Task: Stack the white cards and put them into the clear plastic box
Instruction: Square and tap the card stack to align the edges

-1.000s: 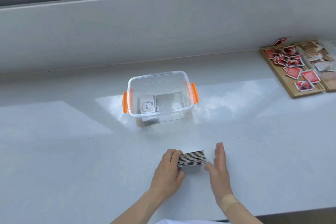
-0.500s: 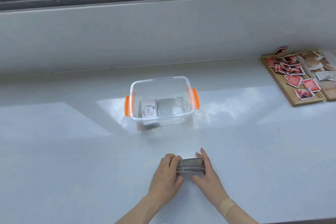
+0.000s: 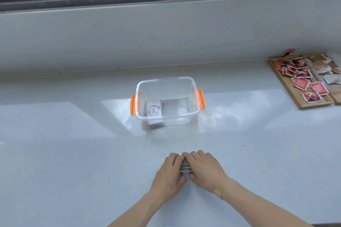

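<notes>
Counts, head view:

- Hands: two, a left hand [image 3: 170, 175] and a right hand [image 3: 204, 167], both showing at the near edge.
- Card stacks on the worktop [image 3: 73, 153]: one stack of cards [image 3: 184, 165] is sitting between the hands; cards in it cannot be counted, only striped edges are showing.
- Clear plastic box [image 3: 167, 100]: one, carrying two orange latches [image 3: 132, 104], one per side.
- Cards inside the box: one printed card [image 3: 154, 109] is lying face up at the left; whether more are lying under it cannot be told.
- Wooden trays [image 3: 302, 100]: two at far right, side by side.
- Red packets [image 3: 318, 88]: roughly a dozen, overlapping, no exact count.
</notes>
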Tool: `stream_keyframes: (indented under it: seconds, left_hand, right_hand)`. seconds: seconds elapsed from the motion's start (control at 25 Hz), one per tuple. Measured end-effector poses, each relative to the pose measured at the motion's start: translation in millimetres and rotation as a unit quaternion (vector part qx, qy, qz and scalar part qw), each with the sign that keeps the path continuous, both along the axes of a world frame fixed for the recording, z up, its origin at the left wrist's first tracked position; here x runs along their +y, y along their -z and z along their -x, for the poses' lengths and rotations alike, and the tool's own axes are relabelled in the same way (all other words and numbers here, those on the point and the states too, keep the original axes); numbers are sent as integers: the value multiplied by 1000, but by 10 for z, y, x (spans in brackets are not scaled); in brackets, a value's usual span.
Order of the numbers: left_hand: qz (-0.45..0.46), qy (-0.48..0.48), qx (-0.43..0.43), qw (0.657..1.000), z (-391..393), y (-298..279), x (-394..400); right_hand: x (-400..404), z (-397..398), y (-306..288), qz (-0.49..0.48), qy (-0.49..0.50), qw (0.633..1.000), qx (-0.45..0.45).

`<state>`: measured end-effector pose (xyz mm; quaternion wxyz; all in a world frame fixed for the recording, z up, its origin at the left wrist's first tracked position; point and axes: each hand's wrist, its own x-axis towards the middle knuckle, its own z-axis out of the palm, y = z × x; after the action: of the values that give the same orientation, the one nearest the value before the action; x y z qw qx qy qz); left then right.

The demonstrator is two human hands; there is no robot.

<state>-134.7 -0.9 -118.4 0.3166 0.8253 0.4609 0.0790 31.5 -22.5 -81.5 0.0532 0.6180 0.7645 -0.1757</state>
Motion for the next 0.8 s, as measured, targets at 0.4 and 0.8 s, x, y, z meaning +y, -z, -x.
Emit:
stream_keyframes:
  seconds: [0.4,0.8]
  left_hand:
    - [159,-173,-197,952,50,-220,182]
    - [-131,-26,-132,982,-271,-628,134]
  right_hand:
    - [9,-128,-4,29,137,977,163]
    - [24,61,-129,-39,341,870,354]
